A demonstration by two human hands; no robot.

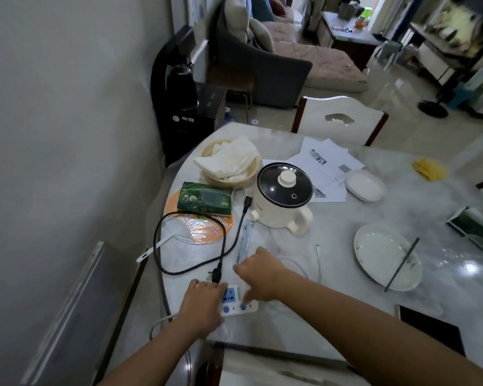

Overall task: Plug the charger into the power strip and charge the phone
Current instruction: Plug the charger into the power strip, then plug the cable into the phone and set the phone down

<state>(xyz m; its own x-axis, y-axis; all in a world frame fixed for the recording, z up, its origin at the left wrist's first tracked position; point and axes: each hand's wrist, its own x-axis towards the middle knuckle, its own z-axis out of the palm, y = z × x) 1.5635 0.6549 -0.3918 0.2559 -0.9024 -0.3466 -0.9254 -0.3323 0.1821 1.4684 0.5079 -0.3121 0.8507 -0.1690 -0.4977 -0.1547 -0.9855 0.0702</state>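
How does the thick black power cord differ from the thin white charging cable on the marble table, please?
The thick black power cord is much heavier than the thin white charging cable. The black cord curls in a wide loop left of the white power strip; the white cable lies to the right, beyond the right hand. The black cord's plug shows clearly; the white cable's charger does not. Both lie loose on the tabletop.

Both hands cover most of the power strip (238, 302); whether the right hand (258, 277) holds a charger cannot be told. The far room is blurred.
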